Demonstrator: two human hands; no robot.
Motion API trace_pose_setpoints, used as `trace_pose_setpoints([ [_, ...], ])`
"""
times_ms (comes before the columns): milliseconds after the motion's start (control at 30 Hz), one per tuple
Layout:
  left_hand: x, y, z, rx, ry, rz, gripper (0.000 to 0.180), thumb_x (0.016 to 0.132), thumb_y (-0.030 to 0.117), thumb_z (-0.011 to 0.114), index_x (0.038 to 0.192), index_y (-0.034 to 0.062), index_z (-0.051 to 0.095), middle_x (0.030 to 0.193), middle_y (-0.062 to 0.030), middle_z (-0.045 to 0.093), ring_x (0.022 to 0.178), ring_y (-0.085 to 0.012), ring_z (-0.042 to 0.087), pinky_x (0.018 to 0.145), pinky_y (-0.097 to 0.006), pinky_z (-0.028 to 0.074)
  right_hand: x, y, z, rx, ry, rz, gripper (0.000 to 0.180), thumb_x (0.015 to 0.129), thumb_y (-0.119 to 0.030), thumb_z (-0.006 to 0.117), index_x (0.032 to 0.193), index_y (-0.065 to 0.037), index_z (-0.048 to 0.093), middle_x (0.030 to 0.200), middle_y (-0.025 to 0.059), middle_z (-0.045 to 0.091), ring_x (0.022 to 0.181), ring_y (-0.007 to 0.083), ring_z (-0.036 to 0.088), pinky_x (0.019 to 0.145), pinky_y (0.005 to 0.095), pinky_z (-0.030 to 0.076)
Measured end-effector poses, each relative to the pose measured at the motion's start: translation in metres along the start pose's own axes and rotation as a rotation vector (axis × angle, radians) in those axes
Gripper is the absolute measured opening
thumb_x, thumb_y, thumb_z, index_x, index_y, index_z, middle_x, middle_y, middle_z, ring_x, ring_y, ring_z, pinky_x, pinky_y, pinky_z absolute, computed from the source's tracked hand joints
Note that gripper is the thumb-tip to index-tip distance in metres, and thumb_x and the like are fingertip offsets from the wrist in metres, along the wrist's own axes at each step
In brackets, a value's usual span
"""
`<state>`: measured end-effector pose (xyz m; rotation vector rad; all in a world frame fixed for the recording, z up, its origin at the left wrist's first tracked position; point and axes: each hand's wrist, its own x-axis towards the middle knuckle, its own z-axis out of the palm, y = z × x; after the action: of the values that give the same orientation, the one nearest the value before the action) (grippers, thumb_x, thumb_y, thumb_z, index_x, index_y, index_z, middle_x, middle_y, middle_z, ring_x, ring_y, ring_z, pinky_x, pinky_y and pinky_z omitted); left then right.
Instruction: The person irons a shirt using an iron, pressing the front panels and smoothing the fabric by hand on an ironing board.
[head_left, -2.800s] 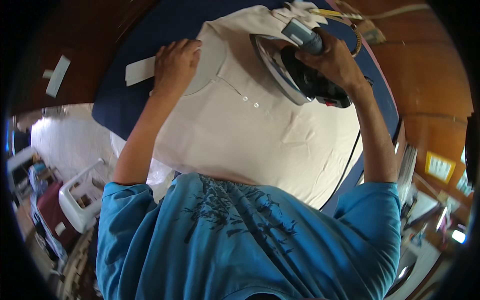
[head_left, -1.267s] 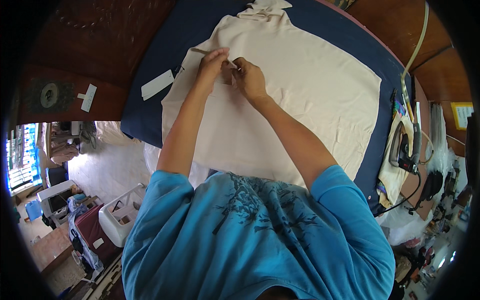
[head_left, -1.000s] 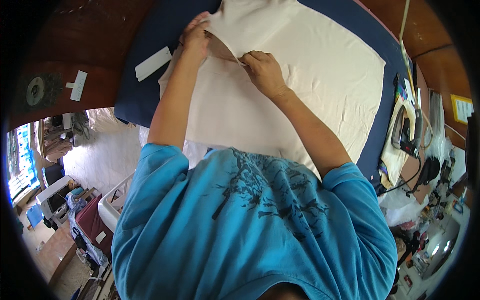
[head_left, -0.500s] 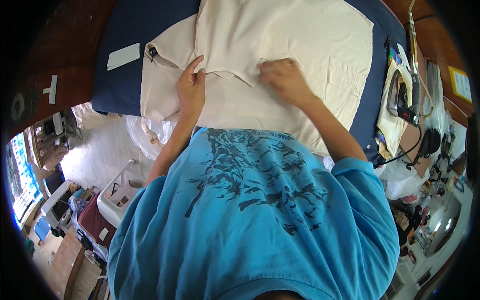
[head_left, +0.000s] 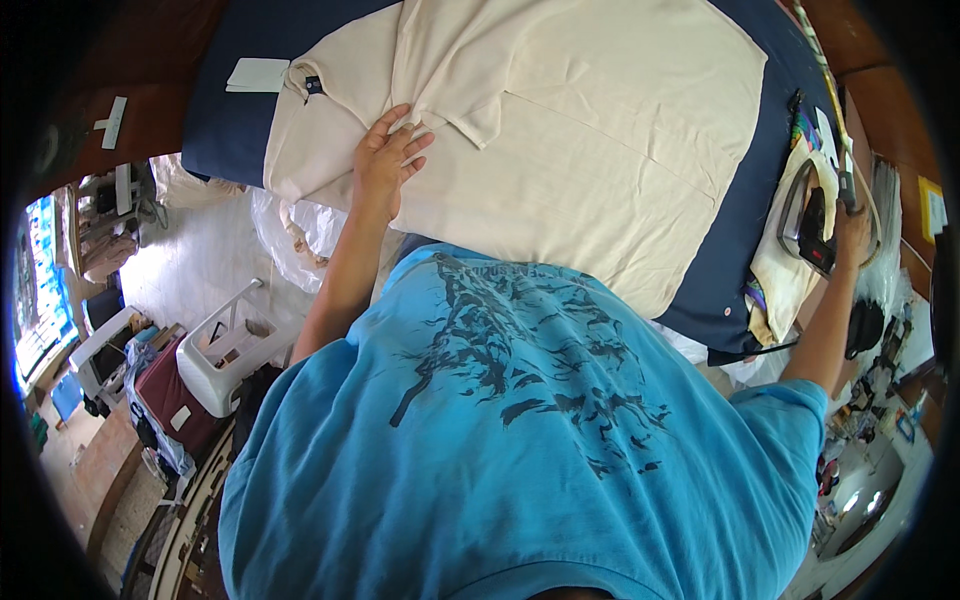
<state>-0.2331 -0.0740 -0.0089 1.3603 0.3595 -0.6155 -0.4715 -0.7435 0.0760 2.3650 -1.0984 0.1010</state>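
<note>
Well apart, one on each side

Our left hand (head_left: 385, 160) lies on the soft cream cloth shirt (head_left: 620, 140), at a bunch of folds near the neck hole. Its fingers are spread apart. Our right hand (head_left: 853, 235) is far off to the right, at the grey handle (head_left: 846, 182) of the black and silver iron (head_left: 815, 215). We cannot tell if it is wrapped around that handle.

The shirt is on the big counter covered in dark blue cloth (head_left: 220, 140). We can see a small dark label (head_left: 313, 85) inside its neck hole. A flat white card tag (head_left: 256, 74) is just beside the neck. The iron sits on a cream cloth with bright edges (head_left: 778, 275), near the right side of the counter.

Our blue T-shirt with a black print (head_left: 480, 500) fills the bottom middle. On the left we see a crinkly clear plastic bag (head_left: 265, 220) and a white plastic stool (head_left: 200, 385).
</note>
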Motion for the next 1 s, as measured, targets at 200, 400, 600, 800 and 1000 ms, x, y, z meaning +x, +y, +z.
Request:
trace_pose_setpoints([
  [200,-0.001,-0.007,0.007,0.105,0.029,0.094,0.034,0.089,0.016,0.051,0.122,0.0108,0.047,0.109,-0.0046,0.055,0.099,-0.0133,0.056,0.077,-0.026,0.04,0.023,0.0,0.0,0.728,-0.501,0.117,0.048,0.072,-0.041,0.069,0.097,-0.002,0.059,0.073,0.0124,0.06,0.065,0.0218,0.06,0.06,0.0329,0.047],
  [400,0.008,-0.006,0.0,0.188,0.003,0.085,0.029,0.087,0.015,0.055,0.115,0.0109,0.05,0.105,-0.0024,0.056,0.098,-0.0116,0.056,0.077,-0.024,0.04,0.0,-0.023,-0.023,0.966,-0.483,0.192,0.034,0.071,-0.03,0.07,0.084,-0.001,0.058,0.063,0.0038,0.054,0.051,0.0121,0.054,0.047,0.0257,0.042],
  [600,0.047,-0.016,-0.011,0.482,0.085,0.637,0.016,0.08,0.013,0.061,0.096,0.0083,0.058,0.083,-0.0037,0.059,0.076,-0.0114,0.056,0.066,-0.024,0.041,-0.048,-0.084,-0.107,0.856,-0.259,-0.13,0.044,0.07,-0.026,0.066,0.102,0.003,0.056,0.068,0.0072,0.058,0.054,0.0143,0.055,0.051,0.0278,0.044],
  [800,0.048,0.013,-0.013,0.595,0.184,0.608,0.016,0.079,0.014,0.061,0.093,0.0062,0.059,0.073,-0.0068,0.058,0.072,-0.0143,0.055,0.065,-0.028,0.044,-0.112,-0.177,-0.186,0.954,-0.433,-0.282,0.07,0.07,-0.02,0.069,0.126,0.009,0.039,0.085,0.0149,0.061,0.062,0.0148,0.058,0.057,0.0266,0.047],
  [1000,0.023,-0.009,-0.007,0.397,0.249,0.6,0.036,0.079,0.014,0.06,0.112,0.0069,0.047,0.081,-0.0074,0.059,0.073,-0.0149,0.056,0.066,-0.028,0.045,-0.166,-0.233,-0.24,1.002,-0.498,-0.447,0.054,0.066,-0.018,0.068,0.11,0.008,0.052,0.088,0.02,0.062,0.084,0.0209,0.06,0.077,0.0307,0.046],
])
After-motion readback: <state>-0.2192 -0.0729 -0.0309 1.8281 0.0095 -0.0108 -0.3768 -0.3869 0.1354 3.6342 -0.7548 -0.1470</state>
